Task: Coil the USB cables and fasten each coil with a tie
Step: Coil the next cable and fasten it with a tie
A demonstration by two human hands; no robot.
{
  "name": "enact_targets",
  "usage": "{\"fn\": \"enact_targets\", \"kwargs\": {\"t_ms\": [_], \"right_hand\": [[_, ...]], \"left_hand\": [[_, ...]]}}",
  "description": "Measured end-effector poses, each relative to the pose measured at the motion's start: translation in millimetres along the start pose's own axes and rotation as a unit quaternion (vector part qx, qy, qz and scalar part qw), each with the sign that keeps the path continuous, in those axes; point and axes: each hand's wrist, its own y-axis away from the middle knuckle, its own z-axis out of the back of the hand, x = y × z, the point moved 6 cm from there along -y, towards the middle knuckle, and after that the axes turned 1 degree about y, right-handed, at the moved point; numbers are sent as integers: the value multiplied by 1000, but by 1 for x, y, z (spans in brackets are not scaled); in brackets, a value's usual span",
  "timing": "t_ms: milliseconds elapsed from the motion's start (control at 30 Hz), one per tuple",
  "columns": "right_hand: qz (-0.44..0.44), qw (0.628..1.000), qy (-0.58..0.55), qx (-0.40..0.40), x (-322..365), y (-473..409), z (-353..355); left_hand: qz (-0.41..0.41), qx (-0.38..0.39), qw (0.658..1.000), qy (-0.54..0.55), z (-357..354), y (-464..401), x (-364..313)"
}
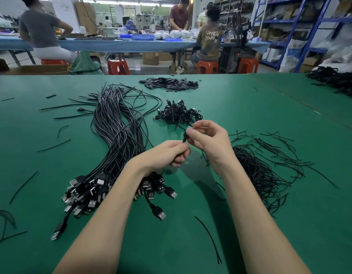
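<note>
Green counter (240, 99) carries one long bundle (119, 135) of uncoiled USB cables, too many to count, one small heap of finished coils (179, 113) beyond the hands, and one spread of loose ties (270, 165) to the right. Both hands meet above it: left hand (165, 157) and right hand (208, 139) each pinch one cable (184, 139) in narrow fingers.

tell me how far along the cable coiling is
Early. Done: a small pile of tied coils lies beyond the hands. In hand: the left hand and right hand hold one black cable between them. Left: the big bundle of uncoiled USB cables, with loose ties waiting at right.
</note>
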Motion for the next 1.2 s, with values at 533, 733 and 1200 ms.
{"fn": "enact_targets", "kwargs": {"t_ms": [533,733,1200], "right_hand": [[-60,897,317,302,-3,26,-34],[-221,834,181,472,9,52,-25],[-89,949,303,-29,18,-3,20]], "left_hand": [[-46,-127,880,455,28,9,-32],[-80,-154,819,547,51,16,-29],[82,29,996,-31,-3,16,-25]]}}
